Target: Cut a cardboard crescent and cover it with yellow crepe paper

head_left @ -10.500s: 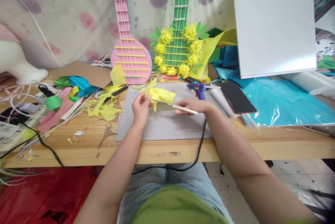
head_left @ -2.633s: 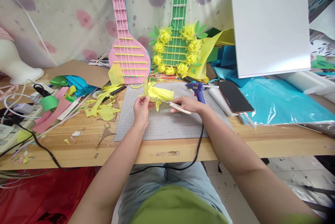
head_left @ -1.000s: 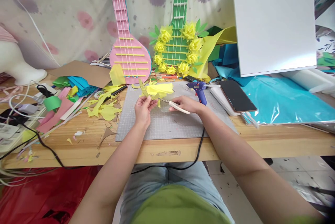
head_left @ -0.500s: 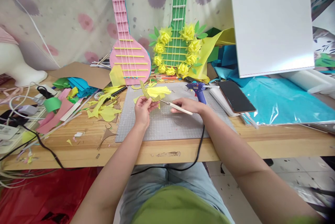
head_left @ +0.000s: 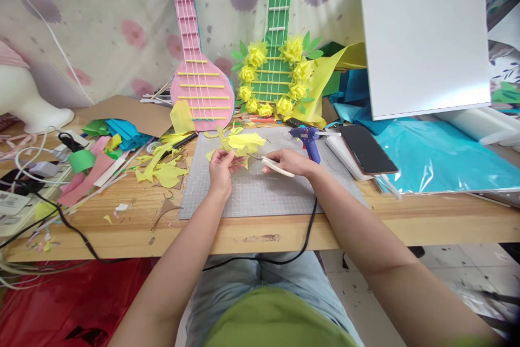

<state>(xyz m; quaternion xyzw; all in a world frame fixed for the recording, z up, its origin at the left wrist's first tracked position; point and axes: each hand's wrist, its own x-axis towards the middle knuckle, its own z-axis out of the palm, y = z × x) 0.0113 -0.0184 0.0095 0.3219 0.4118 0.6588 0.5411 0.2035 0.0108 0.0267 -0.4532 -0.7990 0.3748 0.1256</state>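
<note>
Between the thumb and fingers of my left hand is a piece of yellow paper, with darker olive parts along its edge. My right hand grips white-handled scissors, and their metal blades point left at the paper's edge. Whether the blades are closed on the paper is too small to tell. Beneath both hands lies a grey cutting mat. More yellow paper is just behind the held piece. A blue glue gun rests on the mat beyond my right hand.
A pink paper guitar and a green one with yellow paper flowers stand at the back. Yellow scraps lie left of the mat. A phone and blue wrapped sheets are at the right. A black cable crosses the table edge.
The scissors' handles have shifted slightly left and spread apart a little, with my right hand moving with them. My left hand stays in nearly the same place with the paper.
</note>
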